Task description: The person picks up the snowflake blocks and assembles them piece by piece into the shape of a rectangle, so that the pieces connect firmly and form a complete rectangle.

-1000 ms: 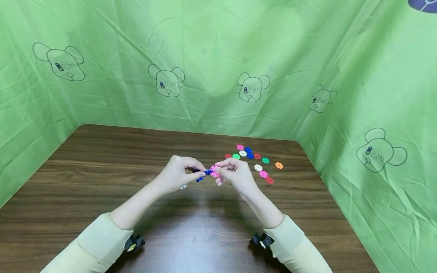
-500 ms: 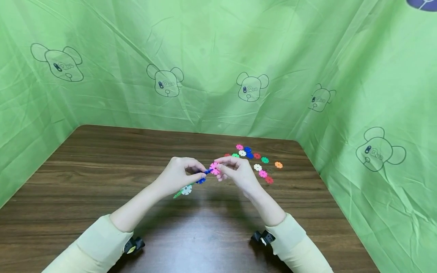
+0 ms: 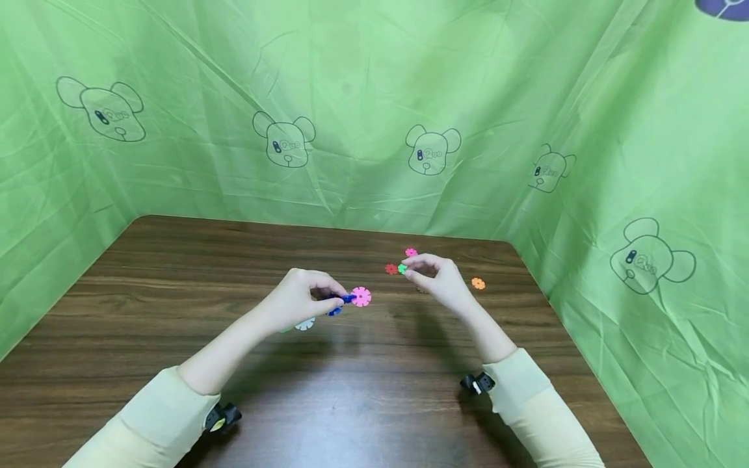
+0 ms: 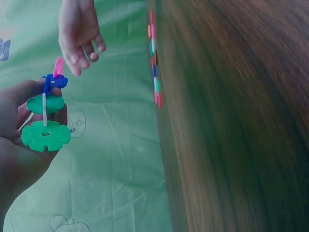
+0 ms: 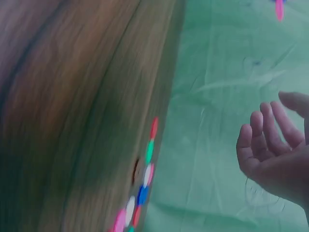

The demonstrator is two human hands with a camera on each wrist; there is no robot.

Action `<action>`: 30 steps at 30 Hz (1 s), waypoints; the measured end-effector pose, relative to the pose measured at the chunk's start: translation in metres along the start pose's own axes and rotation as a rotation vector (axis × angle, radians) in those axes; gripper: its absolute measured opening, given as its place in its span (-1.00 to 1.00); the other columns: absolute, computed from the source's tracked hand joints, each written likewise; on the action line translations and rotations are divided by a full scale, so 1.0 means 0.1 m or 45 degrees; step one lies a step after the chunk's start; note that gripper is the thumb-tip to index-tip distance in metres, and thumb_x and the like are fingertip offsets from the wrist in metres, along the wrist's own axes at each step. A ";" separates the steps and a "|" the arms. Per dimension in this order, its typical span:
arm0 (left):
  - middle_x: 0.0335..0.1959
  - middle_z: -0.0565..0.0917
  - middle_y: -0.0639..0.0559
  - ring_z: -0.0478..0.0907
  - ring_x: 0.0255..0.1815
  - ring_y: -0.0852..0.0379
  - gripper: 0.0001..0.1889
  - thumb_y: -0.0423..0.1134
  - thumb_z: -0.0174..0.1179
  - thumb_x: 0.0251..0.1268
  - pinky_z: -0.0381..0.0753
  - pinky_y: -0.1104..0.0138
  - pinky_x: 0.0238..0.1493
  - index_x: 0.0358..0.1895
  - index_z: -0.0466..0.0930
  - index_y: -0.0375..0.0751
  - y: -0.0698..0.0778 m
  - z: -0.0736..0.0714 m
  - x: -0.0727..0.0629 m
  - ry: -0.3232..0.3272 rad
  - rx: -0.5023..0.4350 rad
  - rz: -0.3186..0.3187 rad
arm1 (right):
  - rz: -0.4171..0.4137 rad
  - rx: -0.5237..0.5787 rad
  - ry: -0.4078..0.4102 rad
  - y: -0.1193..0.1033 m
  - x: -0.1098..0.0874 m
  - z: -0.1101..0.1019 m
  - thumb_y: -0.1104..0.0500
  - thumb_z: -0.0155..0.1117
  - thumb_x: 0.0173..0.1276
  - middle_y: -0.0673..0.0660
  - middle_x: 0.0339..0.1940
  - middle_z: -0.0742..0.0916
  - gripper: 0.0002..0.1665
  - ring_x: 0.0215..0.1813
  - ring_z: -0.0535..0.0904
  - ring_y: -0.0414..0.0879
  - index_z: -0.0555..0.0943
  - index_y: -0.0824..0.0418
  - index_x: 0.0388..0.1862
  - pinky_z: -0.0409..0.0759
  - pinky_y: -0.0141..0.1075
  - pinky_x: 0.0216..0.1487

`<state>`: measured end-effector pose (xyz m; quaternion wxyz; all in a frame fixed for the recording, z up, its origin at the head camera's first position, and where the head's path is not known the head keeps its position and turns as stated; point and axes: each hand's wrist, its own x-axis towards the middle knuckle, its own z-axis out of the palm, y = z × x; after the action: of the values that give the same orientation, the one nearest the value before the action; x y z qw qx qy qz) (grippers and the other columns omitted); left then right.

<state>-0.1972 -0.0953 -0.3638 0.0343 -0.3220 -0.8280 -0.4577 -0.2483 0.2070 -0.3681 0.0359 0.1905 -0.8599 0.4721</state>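
In the head view, the left hand [image 3: 301, 300], left of centre, is pinching a chain of flower-shaped discs [image 4: 45, 104] between thumb and fingers; a pink disc [image 3: 361, 297] is jutting from its right end. The left wrist view is showing what the head view is mostly hiding: two green discs, a white one seen edge-on and blue pieces, linked below the pink one at the left of the frame.

Right of centre in the head view, the right hand [image 3: 441, 281] is hovering by the loose discs, its fingertips appearing beside a green disc [image 3: 402, 268]. The right wrist view is revealing these fingers as loosely curved, parted and grasping nothing. At its bottom centre it is also showing white discs [image 5: 130, 211] and a blue disc [image 5: 143, 195], which the right hand is covering in the head view. A red disc [image 3: 391, 268], another pink disc [image 3: 411, 252] and an orange disc [image 3: 478, 284] are lying around that hand.

The brown wood-grain table [image 3: 146, 279] is filling the lower frame, reflecting light at bottom centre. Creased green fabric [image 3: 351, 65] is hanging around it, carrying outlined bear-like heads [image 3: 287, 144]; the small lettering inside them is staying too faint to read surely.
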 end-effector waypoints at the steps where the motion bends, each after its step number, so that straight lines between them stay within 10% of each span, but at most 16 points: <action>1: -0.57 0.67 0.24 0.57 -0.55 0.24 -0.89 -0.28 0.35 0.12 0.51 0.40 -0.49 -0.27 0.73 -0.03 -0.01 -0.01 0.00 -0.005 -0.002 -0.006 | -0.016 -0.048 -0.004 0.04 0.01 -0.04 0.10 0.34 0.25 0.08 -0.23 0.74 -0.73 -0.22 0.60 -0.01 0.66 0.11 -0.07 0.56 -0.19 -0.23; 30: -0.49 0.72 0.18 0.67 -0.44 0.13 -0.92 -0.23 0.30 0.19 0.62 0.36 -0.31 -0.27 0.72 0.02 -0.07 -0.13 0.06 -0.283 -0.095 -0.141 | -0.018 -0.733 -0.438 1.17 0.30 -0.40 0.05 0.34 0.25 0.23 0.15 0.54 -0.49 0.25 0.33 0.20 0.56 0.12 0.17 0.30 0.13 0.24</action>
<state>-0.2090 -0.1053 -0.3597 -0.0948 -0.3257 -0.8256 -0.4510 -0.3230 0.2878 -0.4323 -0.0542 0.2554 -0.9501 0.1707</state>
